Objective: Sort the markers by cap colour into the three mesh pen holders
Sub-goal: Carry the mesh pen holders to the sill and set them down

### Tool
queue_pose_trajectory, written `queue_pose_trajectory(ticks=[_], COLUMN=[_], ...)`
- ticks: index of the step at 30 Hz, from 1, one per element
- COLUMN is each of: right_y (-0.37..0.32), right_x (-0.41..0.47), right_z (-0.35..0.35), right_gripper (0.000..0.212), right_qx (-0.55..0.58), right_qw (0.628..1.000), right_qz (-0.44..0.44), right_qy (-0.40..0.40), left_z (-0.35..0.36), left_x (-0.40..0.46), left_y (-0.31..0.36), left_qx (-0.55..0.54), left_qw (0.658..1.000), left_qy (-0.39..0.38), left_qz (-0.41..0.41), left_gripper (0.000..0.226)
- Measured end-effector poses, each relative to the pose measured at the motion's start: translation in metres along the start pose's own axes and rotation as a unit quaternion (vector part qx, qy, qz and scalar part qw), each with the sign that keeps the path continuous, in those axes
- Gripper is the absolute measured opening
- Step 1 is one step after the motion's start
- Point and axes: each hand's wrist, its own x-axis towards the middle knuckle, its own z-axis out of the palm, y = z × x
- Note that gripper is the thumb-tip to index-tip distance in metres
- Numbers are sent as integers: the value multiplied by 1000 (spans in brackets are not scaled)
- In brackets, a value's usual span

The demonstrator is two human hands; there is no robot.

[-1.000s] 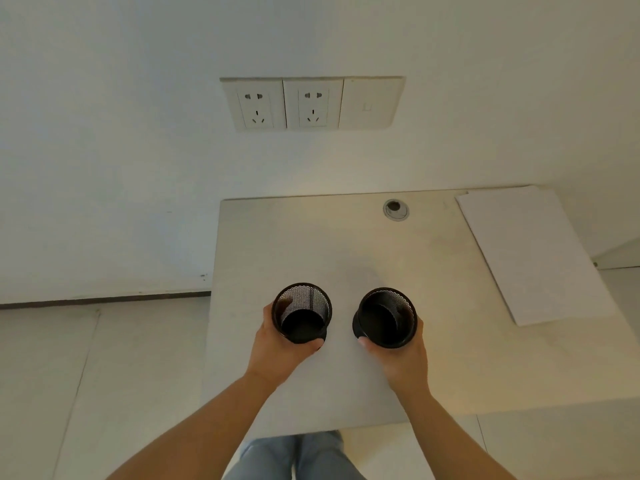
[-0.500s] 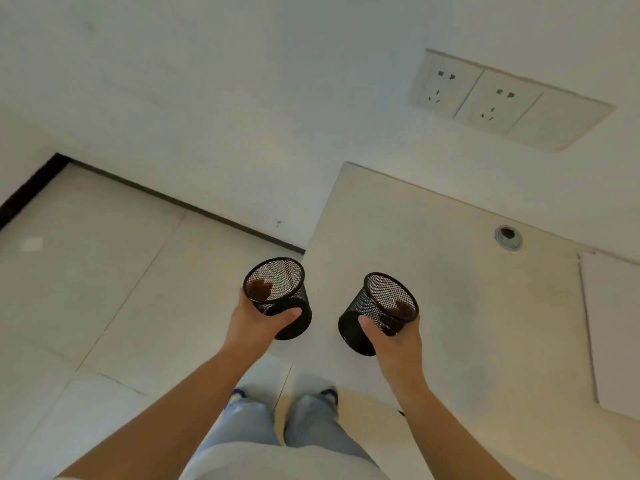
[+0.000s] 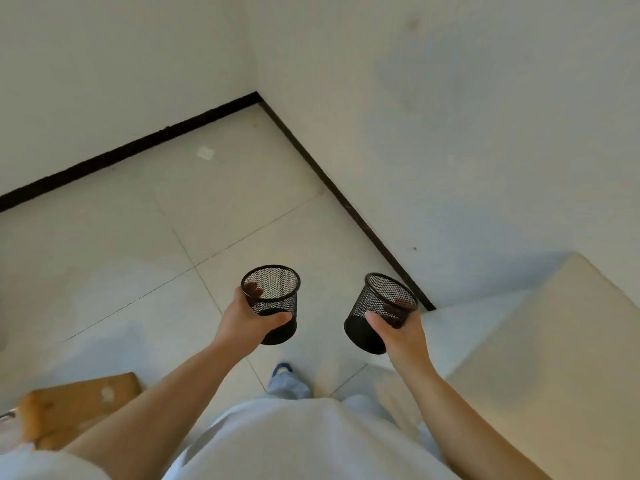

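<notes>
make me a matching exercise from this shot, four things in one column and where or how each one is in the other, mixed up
Things:
1. left holder
2. right holder
3. wooden thing
4. table

Places or states:
A. at the right edge of the picture, nothing seen on it
B. gripped by the right hand, tilted
C. low at the left edge, blurred
D. gripped by the left hand, nearly upright, over the floor tiles

Pairs: 1-D, 2-B, 3-C, 4-A

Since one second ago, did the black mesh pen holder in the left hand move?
Yes. The black mesh pen holder left the pale table and is now over the floor, leftward.
</notes>
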Motion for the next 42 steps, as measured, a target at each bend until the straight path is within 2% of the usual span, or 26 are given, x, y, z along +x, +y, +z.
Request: queue_pose_trajectory(ticks=[5, 11, 17, 22, 26, 29, 32, 36, 42], right_y=[-44, -99, -152, -204, -257, -286, -304, -315, -338], right_x=[26, 60, 101, 137, 157, 150, 138, 119, 79], right_z=[111, 226, 346, 443, 540, 606, 669, 761, 876], right_gripper=[56, 51, 53, 57, 60, 58, 63, 67, 58], right_qx=[-77, -122, -191, -285, -340, -349, -350, -364, -345], right_qw=[991, 966, 929, 872, 827, 815, 807, 791, 812], right_qz=[-22, -40, -67, -94, -124, -130, -130, -127, -121], right_qy=[-104, -223, -309, -386, -430, -444, -457, -475, -455], left_z=[-89, -170, -234, -301, -370, -411, -453, -521, -658], left_x=[25, 46, 87, 117, 146, 158, 172, 200, 244], left_y=[-35, -69, -83, -90, -100, -110, -124, -157, -199], left_qx=[-80, -166, -215, -211, -253, -267, -308, -320, -294], left_qw=[991, 959, 921, 893, 845, 811, 786, 781, 813], left_qy=[89, 191, 272, 335, 408, 452, 468, 470, 446], left_qz=[-56, -125, -180, -214, -233, -258, -261, -260, -234], left_gripper=[71, 68, 71, 72, 67, 66, 75, 76, 66])
